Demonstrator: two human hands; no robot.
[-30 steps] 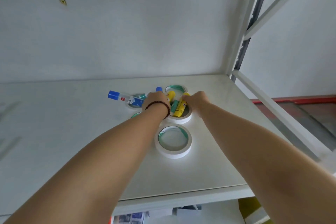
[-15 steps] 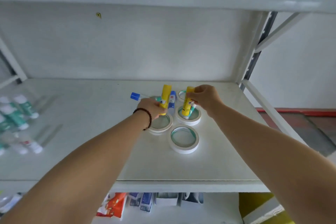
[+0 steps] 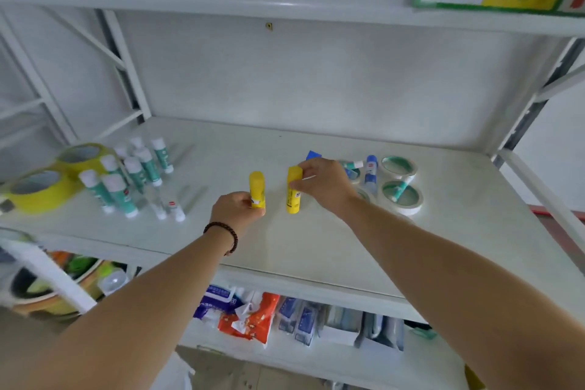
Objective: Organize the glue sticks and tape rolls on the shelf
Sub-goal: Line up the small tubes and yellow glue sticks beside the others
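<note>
**Two yellow glue sticks held upright over the shelf**

The left hand (image 3: pixel 236 210) is gripping one yellow glue stick (image 3: pixel 256 188); the right hand (image 3: pixel 323 184) is pinching another (image 3: pixel 293 190) just beside it. White tape rolls (image 3: pixel 402 198) are lying beyond the right grip on the shelf (image 3: pixel 316 247).

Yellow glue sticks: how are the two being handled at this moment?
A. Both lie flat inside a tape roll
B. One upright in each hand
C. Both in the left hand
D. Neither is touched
B: the left hand grips one yellow glue stick upright, and the right hand pinches the other yellow stick upright over the shelf.
</note>
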